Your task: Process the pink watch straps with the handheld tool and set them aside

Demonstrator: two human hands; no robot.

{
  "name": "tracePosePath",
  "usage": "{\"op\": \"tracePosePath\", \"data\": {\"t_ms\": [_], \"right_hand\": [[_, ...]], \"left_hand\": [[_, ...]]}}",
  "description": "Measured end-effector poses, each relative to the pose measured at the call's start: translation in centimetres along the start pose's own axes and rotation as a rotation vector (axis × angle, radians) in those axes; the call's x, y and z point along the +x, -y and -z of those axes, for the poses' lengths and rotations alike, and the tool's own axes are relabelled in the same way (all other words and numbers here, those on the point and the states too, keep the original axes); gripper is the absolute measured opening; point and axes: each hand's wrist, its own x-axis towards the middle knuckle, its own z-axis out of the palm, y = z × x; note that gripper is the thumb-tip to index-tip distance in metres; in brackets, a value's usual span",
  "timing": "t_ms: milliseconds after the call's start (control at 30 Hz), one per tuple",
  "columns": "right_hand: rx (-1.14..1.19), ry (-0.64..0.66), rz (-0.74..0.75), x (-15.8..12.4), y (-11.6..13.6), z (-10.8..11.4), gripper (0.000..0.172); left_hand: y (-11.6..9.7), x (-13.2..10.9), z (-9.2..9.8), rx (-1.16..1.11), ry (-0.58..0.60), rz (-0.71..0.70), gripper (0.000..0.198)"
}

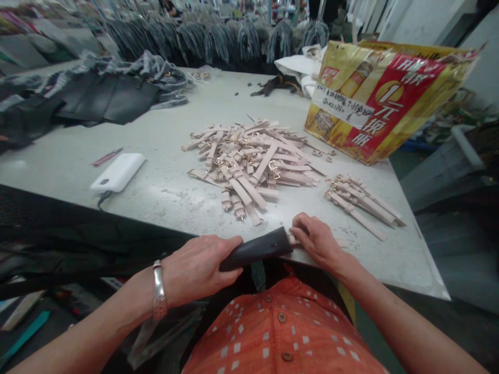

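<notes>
My left hand [197, 267], with a silver bracelet at the wrist, is wrapped round a dark, tube-shaped tool [260, 246] at the table's front edge. Its exact kind is not clear. At the tool's right end, my right hand [316, 240] pinches a pale beige buckle strap [293, 237], mostly hidden by the fingers and the tool. Ahead of both hands lies a large heap of beige buckle straps [249, 171] with gold-coloured buckles. A smaller bunch of similar straps [362, 201] rests to the right of my right hand.
A yellow and red cardboard box [382, 98] stands at the right edge of the table [163, 208]. A white power bank [119, 172] with a cable and a pink pen-like item [107, 157] lie left. Black bag pieces [105, 96] are piled behind. A grey bin [448, 187] is beyond the right edge.
</notes>
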Motion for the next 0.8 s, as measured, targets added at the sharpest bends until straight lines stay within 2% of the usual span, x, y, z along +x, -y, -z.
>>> {"op": "tracePosePath", "data": {"t_ms": [200,300,433,633,800], "right_hand": [[0.1,0.008,-0.023,-0.3,0.1,0.8,0.017],[0.142,0.073,0.041,-0.9,0.0,1.8,0.008],[0.154,0.1,0.076,-1.6,-0.6,2.2,0.027],[0.26,0.06,0.055,-1.6,-1.5,1.7,0.038],[0.243,0.027,0.021,-1.7,-1.8,1.6,0.045]], "left_hand": [[0.2,-0.1,-0.1,-0.043,-0.002,0.006,0.019],[0.1,-0.1,0.0,-0.049,-0.003,0.005,0.019],[-0.1,0.3,0.3,-0.059,0.006,0.002,0.018],[-0.3,1.0,0.1,-0.085,-0.014,-0.002,0.02],[0.1,1.0,-0.2,-0.096,-0.017,0.012,0.02]]}}
